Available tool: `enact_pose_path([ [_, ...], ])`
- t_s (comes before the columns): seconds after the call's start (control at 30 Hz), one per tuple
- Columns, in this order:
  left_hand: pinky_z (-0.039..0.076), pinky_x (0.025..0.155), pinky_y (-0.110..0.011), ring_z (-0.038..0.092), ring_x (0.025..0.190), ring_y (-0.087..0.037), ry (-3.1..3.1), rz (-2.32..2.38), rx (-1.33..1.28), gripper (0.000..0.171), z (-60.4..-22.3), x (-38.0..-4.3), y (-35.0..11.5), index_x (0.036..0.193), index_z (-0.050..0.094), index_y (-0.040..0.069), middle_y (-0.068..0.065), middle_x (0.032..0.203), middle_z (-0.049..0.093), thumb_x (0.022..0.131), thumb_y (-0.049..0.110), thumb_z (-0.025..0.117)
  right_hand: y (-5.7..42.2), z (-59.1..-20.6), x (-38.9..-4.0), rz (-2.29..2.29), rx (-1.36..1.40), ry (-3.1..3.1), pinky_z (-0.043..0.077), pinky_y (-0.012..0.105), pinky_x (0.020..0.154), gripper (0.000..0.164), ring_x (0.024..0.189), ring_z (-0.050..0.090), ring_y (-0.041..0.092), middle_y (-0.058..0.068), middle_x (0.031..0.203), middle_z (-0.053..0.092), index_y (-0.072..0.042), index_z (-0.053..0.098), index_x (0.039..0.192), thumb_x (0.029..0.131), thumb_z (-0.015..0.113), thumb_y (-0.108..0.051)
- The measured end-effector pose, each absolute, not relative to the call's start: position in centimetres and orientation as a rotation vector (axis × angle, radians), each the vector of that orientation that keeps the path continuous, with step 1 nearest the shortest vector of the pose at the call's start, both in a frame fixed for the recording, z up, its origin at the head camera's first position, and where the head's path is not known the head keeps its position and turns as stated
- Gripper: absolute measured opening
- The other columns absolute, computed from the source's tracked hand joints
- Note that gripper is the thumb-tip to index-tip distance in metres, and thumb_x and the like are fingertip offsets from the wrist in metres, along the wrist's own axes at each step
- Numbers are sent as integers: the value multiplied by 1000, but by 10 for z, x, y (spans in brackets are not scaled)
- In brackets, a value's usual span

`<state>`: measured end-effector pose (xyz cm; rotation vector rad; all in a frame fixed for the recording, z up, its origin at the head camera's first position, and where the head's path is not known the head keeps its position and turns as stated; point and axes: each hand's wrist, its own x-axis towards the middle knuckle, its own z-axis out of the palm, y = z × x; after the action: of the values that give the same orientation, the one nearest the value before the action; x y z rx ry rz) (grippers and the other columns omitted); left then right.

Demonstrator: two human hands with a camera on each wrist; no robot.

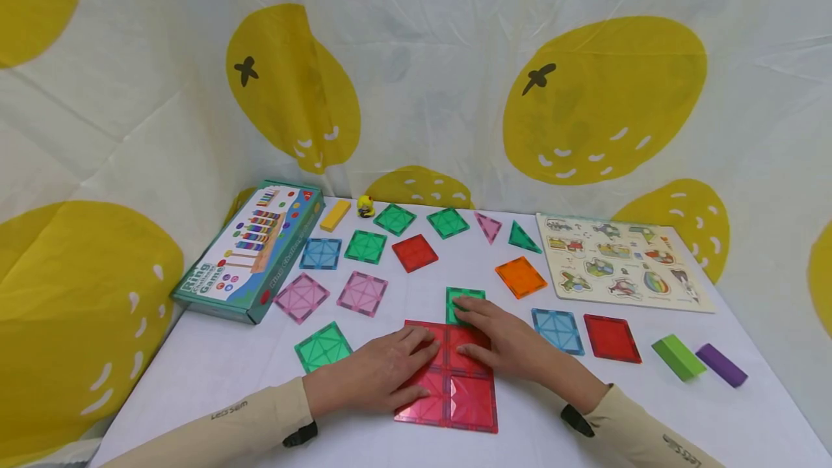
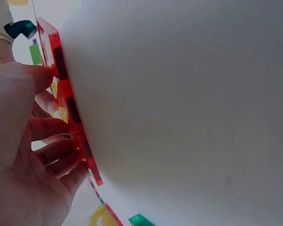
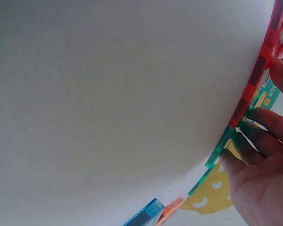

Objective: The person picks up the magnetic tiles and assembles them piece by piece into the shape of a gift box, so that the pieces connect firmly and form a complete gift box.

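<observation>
A large red square of translucent magnetic tiles [image 1: 472, 404] lies flat near the table's front. At its far right edge sits a small green square tile [image 1: 458, 296], lined up edge to edge with it. My left hand [image 1: 372, 372] rests on the left part of the red square; the left wrist view shows its fingertips [image 2: 80, 169] on top near the side edge. My right hand [image 1: 513, 341] lies across the right side, thumb on the red square and fingers over the green tile. In the right wrist view those fingers [image 3: 232, 162] touch the green tile from above.
Loose tiles lie around, including a green one [image 1: 323, 347] at left, pink [image 1: 362, 293], orange [image 1: 521, 277], blue [image 1: 557, 331] and red [image 1: 612, 338]. A ring game box [image 1: 250, 251] stands back left, a puzzle board [image 1: 624, 263] back right. Green [image 1: 679, 357] and purple blocks [image 1: 721, 365] lie far right.
</observation>
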<state>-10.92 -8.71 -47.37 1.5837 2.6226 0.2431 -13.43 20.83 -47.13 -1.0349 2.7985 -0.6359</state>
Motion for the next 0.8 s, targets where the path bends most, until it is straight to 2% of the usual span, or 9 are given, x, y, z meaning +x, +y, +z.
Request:
enact_pose_path([
  [0.37,46,110,-30,44,141,-21,2562,167,1575,76,-465,-102,-86,160,46,7,-9,155,46,103,54,64,208,-472,-128,-653,-1016,2749,54,46,103,66,149,40,26,1,163,45,-13,58,153,98,76,-45],
  [0.47,49,105,-26,47,134,-16,2515,224,1557,69,-455,-106,-87,156,52,9,-5,148,50,102,51,66,208,-471,-126,-645,-1018,2738,54,45,103,66,150,40,25,1,164,45,-14,58,154,98,76,-44],
  [0.63,51,97,-21,53,119,-10,2460,443,1465,50,-437,-126,-84,145,64,13,1,134,58,103,41,69,208,-469,-124,-633,-986,2737,55,42,102,67,151,38,23,0,164,44,-15,57,155,97,77,-44],
  [0.8,53,93,-26,55,113,-12,2567,427,1378,50,-434,-160,-80,144,66,13,-2,127,61,101,38,72,207,-468,-123,-635,-980,2726,55,41,101,68,151,37,22,-1,164,44,-16,55,156,98,77,-44],
])
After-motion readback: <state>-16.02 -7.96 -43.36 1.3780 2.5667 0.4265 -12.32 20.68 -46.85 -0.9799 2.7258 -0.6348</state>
